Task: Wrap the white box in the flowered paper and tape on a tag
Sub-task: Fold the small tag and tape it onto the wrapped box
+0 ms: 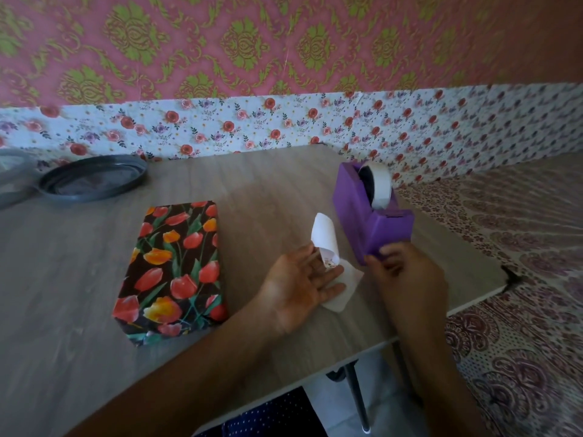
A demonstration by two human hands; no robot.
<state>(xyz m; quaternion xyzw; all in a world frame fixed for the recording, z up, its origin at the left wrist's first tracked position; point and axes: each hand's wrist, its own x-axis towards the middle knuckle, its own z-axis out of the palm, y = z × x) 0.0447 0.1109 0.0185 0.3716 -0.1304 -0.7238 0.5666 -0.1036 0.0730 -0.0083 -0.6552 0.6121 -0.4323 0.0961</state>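
A person sits at a pale wood-grain tabletop (252, 190), and both bare forearms reach in from the near edge. The box (172, 272), fully covered in dark paper printed with red and orange tulips, lies flat left of the middle of the tabletop, its long side running from the near edge toward the far one. Neither hand touches it.

The left hand (299, 285) is just right of the box, palm up, with its fingers straight and relaxed. Its fingertips lie on a flat white piece of paper (344, 290) on the tabletop. A curled white slip (325, 238) rises from those fingertips; I cannot tell whether it is pinched.

The right hand (400, 266) curls its fingers around the near end of a purple tape dispenser (372, 212), which stands close to the right edge. It holds a white tape roll (380, 184).

A round grey lid (94, 178) lies near the far left corner.
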